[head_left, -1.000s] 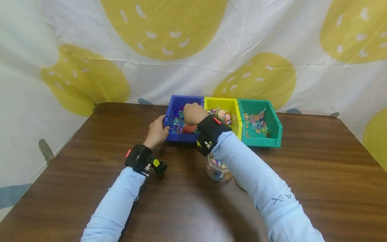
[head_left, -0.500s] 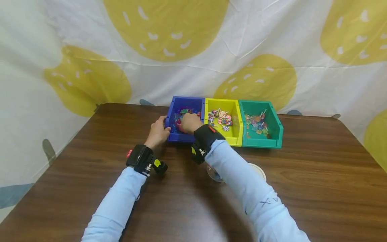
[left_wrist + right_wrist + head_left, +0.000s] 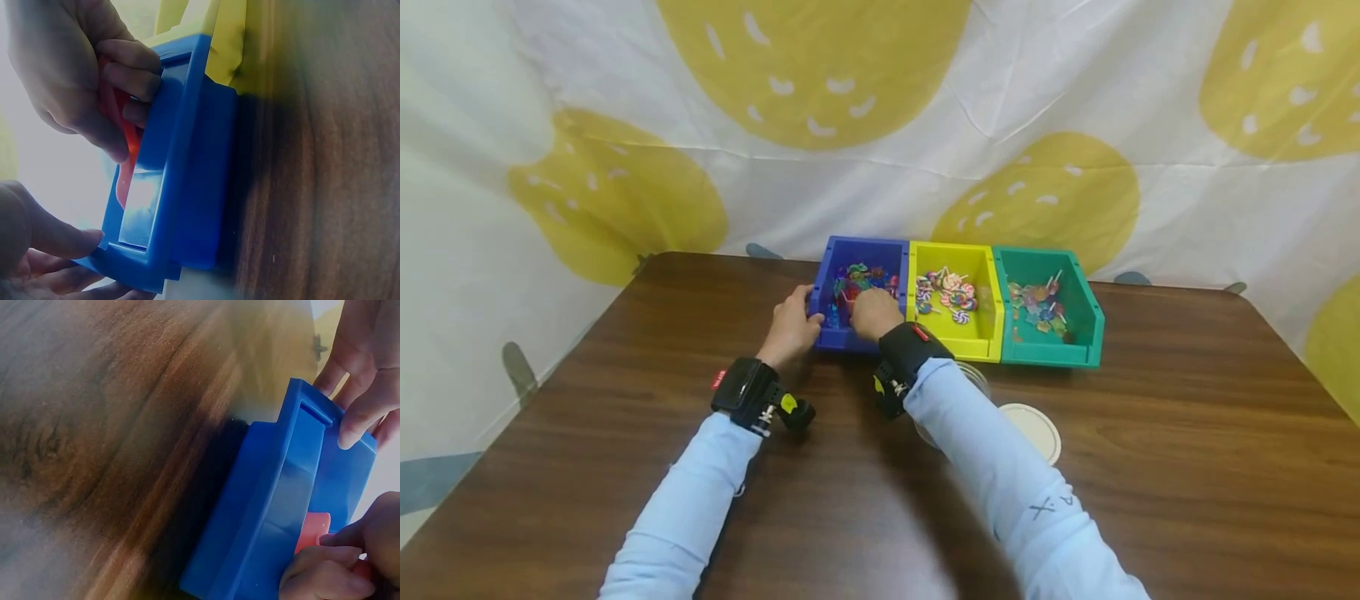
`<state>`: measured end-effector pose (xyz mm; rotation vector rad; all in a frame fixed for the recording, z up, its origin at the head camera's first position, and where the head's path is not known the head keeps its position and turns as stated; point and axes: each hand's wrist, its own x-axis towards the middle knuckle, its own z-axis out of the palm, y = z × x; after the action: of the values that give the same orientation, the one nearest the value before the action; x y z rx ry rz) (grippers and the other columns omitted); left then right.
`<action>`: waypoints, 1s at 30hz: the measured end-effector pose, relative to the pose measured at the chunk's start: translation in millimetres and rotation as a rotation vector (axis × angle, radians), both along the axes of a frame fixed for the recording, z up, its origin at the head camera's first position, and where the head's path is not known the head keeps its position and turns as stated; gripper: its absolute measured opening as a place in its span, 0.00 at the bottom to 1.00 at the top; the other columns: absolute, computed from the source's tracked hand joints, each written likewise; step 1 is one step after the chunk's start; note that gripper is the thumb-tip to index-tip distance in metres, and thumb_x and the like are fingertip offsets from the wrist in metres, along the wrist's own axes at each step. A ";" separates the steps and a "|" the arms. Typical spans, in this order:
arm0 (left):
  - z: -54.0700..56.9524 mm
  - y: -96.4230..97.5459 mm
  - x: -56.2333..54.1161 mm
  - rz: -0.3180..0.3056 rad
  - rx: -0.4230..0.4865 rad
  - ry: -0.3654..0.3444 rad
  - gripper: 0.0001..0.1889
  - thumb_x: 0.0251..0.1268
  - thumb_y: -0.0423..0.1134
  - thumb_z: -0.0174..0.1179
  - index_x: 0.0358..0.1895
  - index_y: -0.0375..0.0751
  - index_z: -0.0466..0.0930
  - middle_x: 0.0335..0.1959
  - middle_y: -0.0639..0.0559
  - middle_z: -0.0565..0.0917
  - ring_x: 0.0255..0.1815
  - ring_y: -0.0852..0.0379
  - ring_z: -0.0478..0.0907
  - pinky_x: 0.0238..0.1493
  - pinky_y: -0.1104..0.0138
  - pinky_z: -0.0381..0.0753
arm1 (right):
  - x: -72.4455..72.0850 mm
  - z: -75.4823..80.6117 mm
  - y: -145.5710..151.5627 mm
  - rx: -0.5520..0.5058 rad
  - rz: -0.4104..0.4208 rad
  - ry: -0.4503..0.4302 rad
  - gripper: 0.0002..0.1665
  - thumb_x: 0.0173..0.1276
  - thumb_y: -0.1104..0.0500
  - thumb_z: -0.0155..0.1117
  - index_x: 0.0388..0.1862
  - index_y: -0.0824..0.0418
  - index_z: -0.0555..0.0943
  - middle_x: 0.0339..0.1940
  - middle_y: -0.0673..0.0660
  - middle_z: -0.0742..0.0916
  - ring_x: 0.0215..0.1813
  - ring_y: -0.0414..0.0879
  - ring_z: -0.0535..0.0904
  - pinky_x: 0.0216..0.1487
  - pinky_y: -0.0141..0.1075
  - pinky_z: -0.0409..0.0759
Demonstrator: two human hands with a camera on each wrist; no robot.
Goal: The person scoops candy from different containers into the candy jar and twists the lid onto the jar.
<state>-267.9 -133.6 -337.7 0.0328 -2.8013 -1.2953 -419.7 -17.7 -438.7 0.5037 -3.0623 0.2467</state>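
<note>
My left hand (image 3: 792, 327) grips the left wall of the blue bin (image 3: 853, 341), thumb inside and fingers outside. Inside that bin my right hand (image 3: 877, 313) holds a red plastic scoop (image 3: 129, 164), low behind the front lip. Part of the scoop (image 3: 314, 530) shows past the fingers in the right wrist view; the rest is hidden by the hand and the bin wall. Shiny translucent candies (image 3: 859, 273) in blue, green and red lie around it.
A yellow bin (image 3: 973, 347) with swirl lollipops (image 3: 951, 292) and a green bin (image 3: 1052, 355) with pale translucent candies (image 3: 1042, 310) adjoin on the right. A clear jar (image 3: 976, 379) stands under the right sleeve, mostly covered, beside a round white lid (image 3: 1033, 431).
My right hand has lowered with the scoop toward the blue bin's front, and the right forearm has shifted left, uncovering the white lid and the lollipops. The left hand stays put.
</note>
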 end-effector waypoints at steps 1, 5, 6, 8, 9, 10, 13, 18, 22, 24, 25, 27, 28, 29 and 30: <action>0.0 0.0 -0.1 0.000 0.003 -0.003 0.24 0.65 0.29 0.46 0.64 0.30 0.54 0.59 0.30 0.66 0.57 0.40 0.68 0.55 0.52 0.68 | -21.7 -22.7 -0.8 0.008 0.007 0.018 0.16 0.57 0.45 0.60 0.29 0.56 0.82 0.38 0.55 0.83 0.43 0.51 0.76 0.43 0.45 0.77; -0.8 -0.1 -0.4 -0.002 -0.003 -0.005 0.24 0.65 0.29 0.46 0.64 0.30 0.54 0.59 0.30 0.66 0.57 0.40 0.67 0.55 0.52 0.68 | -35.3 -40.8 -2.9 -0.004 0.006 0.043 0.16 0.56 0.45 0.60 0.27 0.55 0.83 0.37 0.54 0.83 0.44 0.50 0.75 0.44 0.45 0.77; -1.0 -0.3 -0.5 -0.003 -0.005 -0.001 0.24 0.65 0.29 0.46 0.64 0.29 0.54 0.59 0.30 0.66 0.57 0.40 0.67 0.55 0.53 0.68 | -31.8 -37.4 -2.7 0.004 0.010 0.027 0.17 0.57 0.44 0.59 0.28 0.55 0.83 0.39 0.54 0.83 0.47 0.51 0.74 0.46 0.44 0.76; -1.2 -0.5 -0.9 -0.004 -0.010 0.006 0.24 0.64 0.28 0.46 0.63 0.29 0.54 0.58 0.30 0.66 0.57 0.40 0.67 0.56 0.53 0.68 | -23.2 -31.5 -2.3 0.011 0.028 0.071 0.16 0.56 0.45 0.61 0.27 0.56 0.84 0.37 0.55 0.84 0.46 0.51 0.75 0.44 0.44 0.77; -1.2 -0.7 -1.0 -0.005 -0.013 0.007 0.25 0.64 0.28 0.46 0.63 0.29 0.54 0.58 0.30 0.66 0.57 0.40 0.67 0.56 0.53 0.68 | -17.6 -27.1 -1.9 0.028 0.044 0.102 0.15 0.55 0.46 0.61 0.27 0.57 0.84 0.36 0.55 0.84 0.44 0.51 0.75 0.43 0.44 0.78; -1.2 -0.8 -1.2 -0.006 -0.013 0.008 0.25 0.64 0.28 0.46 0.63 0.29 0.54 0.58 0.30 0.66 0.57 0.40 0.67 0.56 0.53 0.68 | -12.7 -23.4 -1.2 0.033 0.056 0.128 0.16 0.55 0.46 0.61 0.26 0.57 0.83 0.35 0.55 0.84 0.43 0.52 0.75 0.42 0.44 0.78; -1.1 -0.9 -2.3 -0.009 -0.020 0.015 0.25 0.63 0.28 0.47 0.63 0.28 0.55 0.58 0.30 0.66 0.57 0.40 0.67 0.56 0.53 0.68 | 0.2 -13.5 -0.9 0.052 0.054 0.141 0.17 0.56 0.46 0.60 0.29 0.60 0.83 0.36 0.58 0.83 0.42 0.53 0.76 0.39 0.44 0.79; -0.9 -0.8 -2.3 -0.011 -0.024 0.021 0.24 0.63 0.28 0.47 0.63 0.28 0.55 0.57 0.30 0.67 0.56 0.40 0.68 0.56 0.53 0.68 | 4.6 -12.4 -2.8 0.040 -0.002 0.104 0.23 0.57 0.45 0.59 0.38 0.65 0.81 0.43 0.65 0.79 0.41 0.55 0.77 0.39 0.46 0.79; -0.4 -0.5 -1.1 -0.012 -0.014 0.010 0.24 0.64 0.28 0.46 0.63 0.29 0.54 0.58 0.30 0.67 0.56 0.40 0.68 0.56 0.53 0.68 | 31.2 11.2 -2.4 -0.049 -0.081 0.050 0.33 0.56 0.47 0.62 0.45 0.76 0.70 0.41 0.66 0.77 0.37 0.55 0.79 0.38 0.43 0.80; 0.0 -0.5 -1.2 -0.013 -0.015 0.010 0.24 0.64 0.28 0.46 0.63 0.29 0.55 0.58 0.30 0.67 0.56 0.40 0.68 0.56 0.52 0.68 | 61.3 42.5 -1.1 -0.140 -0.154 -0.045 0.36 0.57 0.49 0.62 0.49 0.76 0.62 0.41 0.67 0.77 0.37 0.56 0.79 0.41 0.43 0.79; 0.3 -0.4 -1.0 -0.015 -0.013 0.007 0.24 0.64 0.29 0.46 0.63 0.29 0.54 0.58 0.29 0.66 0.57 0.40 0.67 0.56 0.52 0.67 | 76.8 58.0 -0.3 -0.195 -0.182 -0.066 0.34 0.56 0.52 0.63 0.49 0.75 0.61 0.39 0.66 0.77 0.37 0.56 0.79 0.41 0.43 0.79; 0.5 -0.3 -0.9 -0.017 -0.015 0.006 0.24 0.64 0.29 0.46 0.63 0.28 0.54 0.58 0.29 0.66 0.57 0.39 0.67 0.56 0.52 0.67 | 105.3 88.1 1.3 -0.262 -0.231 -0.139 0.32 0.58 0.55 0.61 0.51 0.74 0.59 0.41 0.66 0.78 0.40 0.57 0.79 0.44 0.43 0.78; 0.5 -0.2 -1.0 -0.018 -0.015 0.004 0.24 0.64 0.29 0.46 0.63 0.28 0.54 0.58 0.29 0.66 0.57 0.39 0.67 0.56 0.52 0.67 | 115.0 97.3 2.2 -0.283 -0.238 -0.143 0.31 0.58 0.56 0.61 0.50 0.74 0.59 0.40 0.66 0.78 0.40 0.57 0.79 0.44 0.43 0.78; 0.3 -0.2 -1.1 -0.018 -0.017 0.003 0.25 0.64 0.29 0.46 0.63 0.28 0.54 0.58 0.29 0.66 0.56 0.39 0.67 0.56 0.52 0.68 | 124.5 109.1 2.7 -0.301 -0.263 -0.197 0.32 0.59 0.57 0.60 0.53 0.73 0.59 0.43 0.67 0.78 0.44 0.57 0.78 0.48 0.44 0.76; 0.1 -0.1 -1.1 -0.018 -0.015 0.000 0.25 0.64 0.29 0.46 0.64 0.29 0.54 0.58 0.29 0.66 0.56 0.40 0.68 0.56 0.52 0.68 | 127.6 112.2 3.2 -0.309 -0.264 -0.198 0.31 0.59 0.57 0.60 0.52 0.74 0.59 0.43 0.67 0.79 0.44 0.57 0.78 0.48 0.44 0.76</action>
<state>-269.1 -133.7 -337.6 0.0066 -2.8182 -1.2775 -292.1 -14.5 -326.6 0.0618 -3.1402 0.7837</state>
